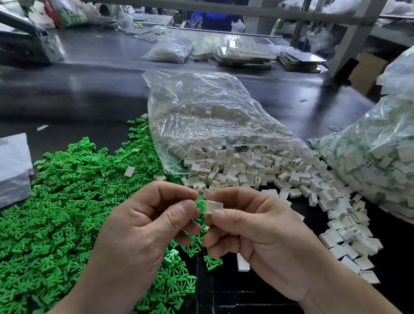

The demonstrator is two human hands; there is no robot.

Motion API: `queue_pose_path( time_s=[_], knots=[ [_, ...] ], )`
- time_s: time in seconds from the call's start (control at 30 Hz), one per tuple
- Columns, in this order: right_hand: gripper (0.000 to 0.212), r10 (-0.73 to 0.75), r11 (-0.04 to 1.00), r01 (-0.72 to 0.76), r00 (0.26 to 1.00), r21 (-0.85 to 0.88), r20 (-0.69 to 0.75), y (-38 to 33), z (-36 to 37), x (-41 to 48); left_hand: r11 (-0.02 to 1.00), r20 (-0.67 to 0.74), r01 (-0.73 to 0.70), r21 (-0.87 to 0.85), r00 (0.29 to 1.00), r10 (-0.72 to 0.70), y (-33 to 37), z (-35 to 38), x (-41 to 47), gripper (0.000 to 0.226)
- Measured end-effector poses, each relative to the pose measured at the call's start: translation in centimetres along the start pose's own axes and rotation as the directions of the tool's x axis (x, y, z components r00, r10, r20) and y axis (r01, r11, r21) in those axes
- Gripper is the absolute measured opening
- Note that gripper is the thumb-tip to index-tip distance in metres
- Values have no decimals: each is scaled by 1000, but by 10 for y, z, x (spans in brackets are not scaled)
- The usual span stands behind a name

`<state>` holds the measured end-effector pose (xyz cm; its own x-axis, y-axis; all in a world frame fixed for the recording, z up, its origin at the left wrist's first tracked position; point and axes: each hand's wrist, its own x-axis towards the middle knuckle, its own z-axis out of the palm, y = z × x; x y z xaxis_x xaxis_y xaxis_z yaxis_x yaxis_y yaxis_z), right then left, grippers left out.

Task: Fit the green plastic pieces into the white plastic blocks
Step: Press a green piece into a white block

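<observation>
A green piece (200, 203) met the side of a white block (214, 206) above the black table (250, 306). The left hand (144, 229) pinched the green piece between thumb and curled forefinger; the right hand (256, 233) pinched the white block likewise, knuckles raised. Below lay a heap of green pieces (53, 208) and white blocks (262, 169) spilling from a clear bag (205, 111).

A dark table (93, 96) carried a wide heap of green pieces (54, 206) on the left and white blocks (262, 166) beside them (spilled at the mouth of a clear bag (205, 111)). A stuffed bag (396, 161) sat far right, a flat bag (0, 163) far left.
</observation>
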<state>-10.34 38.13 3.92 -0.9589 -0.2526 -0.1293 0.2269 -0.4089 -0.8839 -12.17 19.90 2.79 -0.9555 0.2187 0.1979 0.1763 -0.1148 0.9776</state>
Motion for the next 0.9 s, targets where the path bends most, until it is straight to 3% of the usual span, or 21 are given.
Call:
queue_pose_path(
  time_s=[0.33, 0.53, 0.7, 0.83, 0.9],
  knots=[
    [13, -102, 977, 94, 994, -190, -33, 5, 2, -1, 993, 19, -7, 117, 1000, 5, 1, 0, -1, 13],
    [13, 9, 988, -10, 1000, -153, -6, 2, 2, -3, 993, 72, 0, 121, 997, -9, 4, 0, -2, 11],
    [18, 7, 982, -1, 999, -191, 31, 4, 3, -4, 974, 142, 182, -132, 976, -163, 3, 1, 0, 29],
    [27, 41, 975, -26, 997, -221, 60, 5, 4, -6, 827, 340, 387, -409, 905, -255, 2, 6, -1, 41],
    [45, 83, 974, -70, 995, -214, 52, 3, 1, -6, 772, 407, 443, -456, 875, -261, 2, 6, -1, 47]
  ],
)
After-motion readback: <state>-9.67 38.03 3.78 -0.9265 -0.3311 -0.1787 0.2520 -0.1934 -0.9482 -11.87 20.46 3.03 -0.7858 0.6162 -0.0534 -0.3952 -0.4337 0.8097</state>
